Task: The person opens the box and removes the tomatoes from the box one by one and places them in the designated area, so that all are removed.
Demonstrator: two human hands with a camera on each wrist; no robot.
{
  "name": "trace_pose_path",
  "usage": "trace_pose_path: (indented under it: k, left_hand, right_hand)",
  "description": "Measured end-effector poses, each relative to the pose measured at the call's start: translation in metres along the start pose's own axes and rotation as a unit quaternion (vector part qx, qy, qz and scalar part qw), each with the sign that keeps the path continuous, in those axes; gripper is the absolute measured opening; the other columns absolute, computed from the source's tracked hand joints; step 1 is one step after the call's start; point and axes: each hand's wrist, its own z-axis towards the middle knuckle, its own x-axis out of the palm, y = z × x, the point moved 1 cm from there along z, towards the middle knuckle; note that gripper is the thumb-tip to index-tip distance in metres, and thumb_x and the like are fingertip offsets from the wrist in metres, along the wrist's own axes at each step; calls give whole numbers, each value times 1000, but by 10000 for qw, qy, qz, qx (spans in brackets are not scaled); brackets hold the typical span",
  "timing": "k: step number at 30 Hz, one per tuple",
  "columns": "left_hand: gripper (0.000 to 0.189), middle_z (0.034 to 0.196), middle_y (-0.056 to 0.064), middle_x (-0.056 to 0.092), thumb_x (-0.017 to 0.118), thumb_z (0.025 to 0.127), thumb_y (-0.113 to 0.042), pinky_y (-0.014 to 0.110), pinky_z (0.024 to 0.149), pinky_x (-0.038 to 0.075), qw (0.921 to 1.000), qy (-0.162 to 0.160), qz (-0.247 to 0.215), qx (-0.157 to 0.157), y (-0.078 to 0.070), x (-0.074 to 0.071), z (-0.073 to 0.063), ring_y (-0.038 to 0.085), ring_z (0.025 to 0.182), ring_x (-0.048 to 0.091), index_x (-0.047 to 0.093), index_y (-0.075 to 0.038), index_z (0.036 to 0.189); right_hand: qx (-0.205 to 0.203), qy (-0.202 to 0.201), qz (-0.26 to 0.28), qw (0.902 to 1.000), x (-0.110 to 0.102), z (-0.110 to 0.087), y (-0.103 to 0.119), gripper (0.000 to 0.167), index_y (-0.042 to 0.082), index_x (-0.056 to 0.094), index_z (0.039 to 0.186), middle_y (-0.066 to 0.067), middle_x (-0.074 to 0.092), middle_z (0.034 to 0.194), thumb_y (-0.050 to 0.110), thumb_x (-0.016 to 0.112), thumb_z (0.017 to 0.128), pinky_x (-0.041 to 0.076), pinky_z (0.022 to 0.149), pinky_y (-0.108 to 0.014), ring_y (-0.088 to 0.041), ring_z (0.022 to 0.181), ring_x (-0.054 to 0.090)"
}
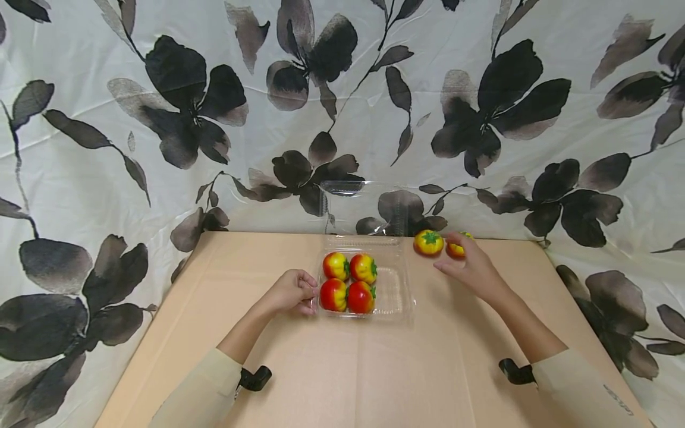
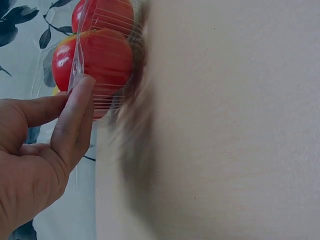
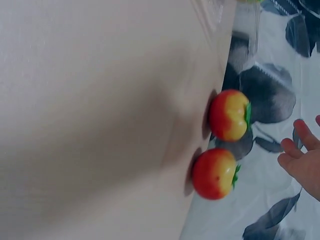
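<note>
My left hand point(image 1: 290, 291) pinches the left rim of a clear plastic clamshell box point(image 1: 393, 288) between thumb and fingers. Several red-and-yellow fruits point(image 1: 361, 297) with green leafy tops sit in the box's left part; its right part shows bare plastic. Two more such fruits, a nearer one point(image 1: 428, 242) and a farther one point(image 3: 214, 174), rest on the board right of the box. Over the farther one hovers my right hand point(image 1: 476, 270), thumb and fingers spread, partly hiding it in the head view. The right wrist view shows these fingers apart from both fruits.
The box's clear lid point(image 1: 364, 208) stands raised at the back, against a white cloth point(image 1: 396, 148) with dark flowers. A light brown board point(image 1: 407, 374) lies under everything, its back edge just behind the two loose fruits.
</note>
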Motion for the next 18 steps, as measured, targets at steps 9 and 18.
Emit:
trace_pose_path:
  k: [9, 18]
  left_hand:
    - [20, 77, 12, 66, 65, 97, 3, 35, 61, 66, 10000, 26, 40, 3, 1, 0, -1, 17, 58, 67, 53, 10, 112]
    - [18, 79, 12, 64, 64, 97, 5, 38, 61, 66, 10000, -15, 12, 79, -1, 0, -3, 18, 59, 69, 53, 11, 110]
  right_hand:
    - [-436, 492, -208, 9976, 17, -6, 20, 77, 1, 45, 149, -22, 52, 149, 32, 82, 89, 34, 120, -66, -44, 142, 44]
    - [-1037, 907, -176, 9903, 39, -9, 34, 70, 9, 50, 149, -12, 65, 136, 27, 83, 89, 46, 113, -61, -38, 132, 57]
